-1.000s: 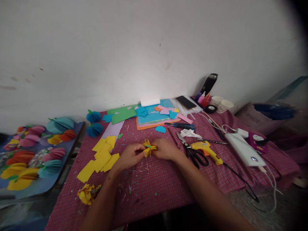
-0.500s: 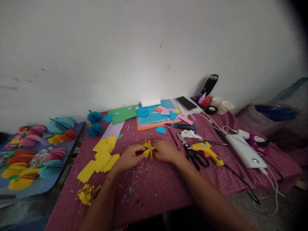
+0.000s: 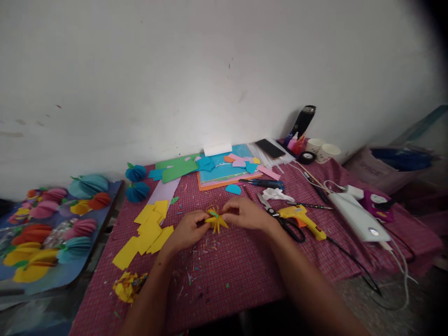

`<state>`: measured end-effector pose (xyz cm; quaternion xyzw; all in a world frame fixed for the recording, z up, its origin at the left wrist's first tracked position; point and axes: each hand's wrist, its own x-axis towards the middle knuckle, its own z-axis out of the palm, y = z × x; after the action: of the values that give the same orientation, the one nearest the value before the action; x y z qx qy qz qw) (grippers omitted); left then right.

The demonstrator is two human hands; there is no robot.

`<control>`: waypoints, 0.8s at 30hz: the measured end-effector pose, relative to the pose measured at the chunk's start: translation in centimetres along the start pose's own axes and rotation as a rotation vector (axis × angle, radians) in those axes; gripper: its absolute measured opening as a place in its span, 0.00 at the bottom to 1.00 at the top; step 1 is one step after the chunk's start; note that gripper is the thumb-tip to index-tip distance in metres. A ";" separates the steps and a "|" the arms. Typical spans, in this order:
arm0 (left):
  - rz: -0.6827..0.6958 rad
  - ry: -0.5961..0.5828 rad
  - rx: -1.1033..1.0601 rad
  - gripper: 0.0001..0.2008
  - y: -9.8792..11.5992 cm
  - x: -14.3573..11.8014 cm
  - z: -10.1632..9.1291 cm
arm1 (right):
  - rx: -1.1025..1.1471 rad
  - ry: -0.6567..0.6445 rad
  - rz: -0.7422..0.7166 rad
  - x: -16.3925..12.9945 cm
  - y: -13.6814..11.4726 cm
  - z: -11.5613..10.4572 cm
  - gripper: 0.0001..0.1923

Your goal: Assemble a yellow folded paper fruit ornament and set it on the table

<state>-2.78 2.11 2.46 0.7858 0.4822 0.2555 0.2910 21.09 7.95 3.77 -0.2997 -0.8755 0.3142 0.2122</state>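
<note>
glue gun (image 3: 311, 226): loud yellow with some orange
paper piece (image 3: 217, 225): yellow too, green middle, left of the glue gun
scissors (image 3: 273, 213): mostly black, just left of the glue gun
tablecloth (image 3: 245, 261): pinky-red tiny checks, under the glue gun
power bank (image 3: 357, 217): plain white, right of the glue gun

Beyond the grip, the background is filled by a plain, pale grey, matte wall (image 3: 168, 70), marked far to the left by brownish smudges (image 3: 21, 122). The wall is lit most brightly straight beyond the grip and is dimmed outward. Beneath the grip, a finely checked, dark-pink, cloth-covered table (image 3: 245, 268) is seen. Speckled grey floor (image 3: 350, 298) is exposed to the near right.
</note>
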 end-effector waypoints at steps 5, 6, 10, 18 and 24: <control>0.027 -0.003 0.010 0.09 0.1 0.1 0.0 | 0.028 0.155 -0.112 0.1 0.9 -0.1 0.11; 0.023 -0.004 0.008 0.09 0.1 0.1 0.0 | 0.035 0.146 -0.149 0.1 1.1 0.1 0.12; 0.002 -0.006 0.003 0.09 0.1 0.0 0.0 | 0.043 0.129 -0.232 0.3 1.4 0.7 0.12; -0.026 -0.015 0.000 0.08 -0.1 -0.1 0.0 | 0.009 0.131 -0.210 0.3 1.4 0.7 0.12; -0.034 -0.024 -0.007 0.09 0.1 -0.1 -0.1 | -0.037 0.135 -0.178 0.2 1.0 0.6 0.09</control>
<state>-2.79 1.94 2.58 0.7795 0.4912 0.2424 0.3038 20.94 8.41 2.71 -0.2449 -0.8880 0.2570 0.2923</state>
